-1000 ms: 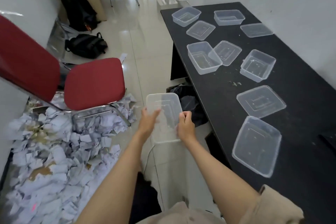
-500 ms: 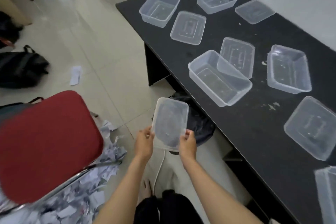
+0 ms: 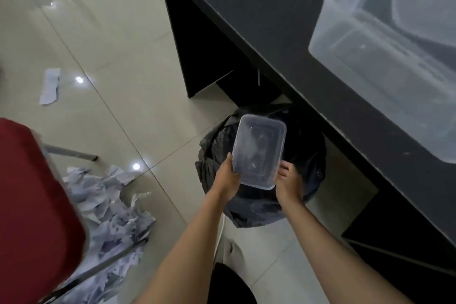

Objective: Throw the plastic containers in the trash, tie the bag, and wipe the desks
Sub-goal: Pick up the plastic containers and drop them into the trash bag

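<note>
Both hands [image 3: 256,177] hold clear container [image 3: 259,153] above black trash bag [image 3: 311,155] beside desk [image 3: 283,20].

Plastic container [image 3: 259,153]: clear, faintly frosted. Trash bag [image 3: 249,207]: black, glossy grey in its folds. Desk [image 3: 283,20]: matte black top with pale specks. Second container [image 3: 385,52] on the desk: translucent, milky white. Chair seat [image 3: 32,205]: dark red (its frame is silver metal). Floor tiles [image 3: 118,44]: pale beige, glossy. Torn paper [image 3: 111,207]: white with bluish-grey shading.
</note>
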